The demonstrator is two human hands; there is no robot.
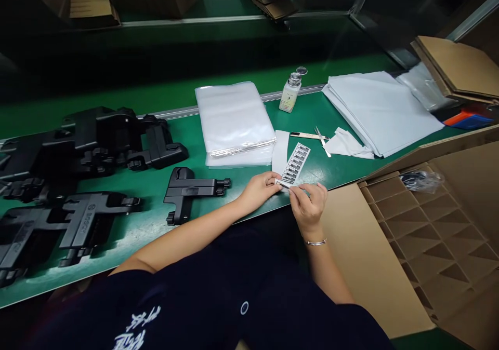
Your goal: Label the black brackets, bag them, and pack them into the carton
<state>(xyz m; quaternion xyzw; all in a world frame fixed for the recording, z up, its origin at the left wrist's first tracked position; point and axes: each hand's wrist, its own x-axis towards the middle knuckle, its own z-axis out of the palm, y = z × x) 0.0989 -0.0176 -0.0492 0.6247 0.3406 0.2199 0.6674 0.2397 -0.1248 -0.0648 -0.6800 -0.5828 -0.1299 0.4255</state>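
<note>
A white strip of barcode labels point(296, 163) lies on the green table point(156, 184) near its front edge. My left hand point(259, 190) pinches the strip's near end, fingers closed on it. My right hand point(310, 204) meets it from the right, its fingertips pinched at the same end of the strip; a thin bracelet is on that wrist. A single black plastic part point(191, 191) lies just left of my left forearm.
Several black plastic parts point(78, 152) fill the left of the table. A stack of clear bags point(234, 121), a small bottle point(290, 93), tweezers point(323, 141), a white sheet stack point(382, 111) lie behind. A cardboard box with dividers point(429, 236) stands at right.
</note>
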